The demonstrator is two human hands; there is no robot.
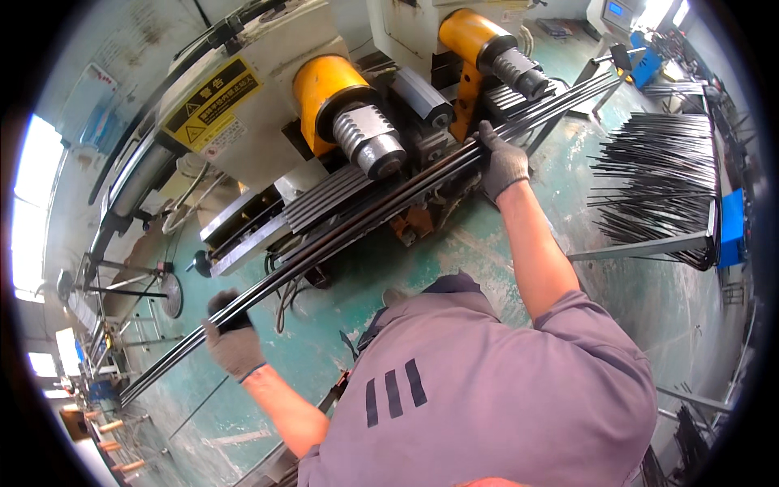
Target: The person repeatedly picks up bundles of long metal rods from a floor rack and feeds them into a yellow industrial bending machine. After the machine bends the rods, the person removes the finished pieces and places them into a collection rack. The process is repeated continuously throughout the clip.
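Note:
A bundle of several long, dark metal rods (345,231) runs slantwise in front of me, from low on the left up to the far right. Near its left end, my left hand (234,347), in a grey glove with dark fingers, is closed around the rods. Farther up, my right hand (505,162), gloved the same way, grips the bundle from the near side, its fingers partly hidden by the rods. Just beyond the bundle stands a machine with an orange cylinder housing (329,85) and a ribbed metal spindle (369,142).
A second orange housing (475,36) with a spindle sits farther right on the machine. To the right, a metal rack (641,245) bears a large pile of thin dark rods (657,178). A yellow warning label (211,105) is on the machine's pale casing. The floor (357,304) is worn green.

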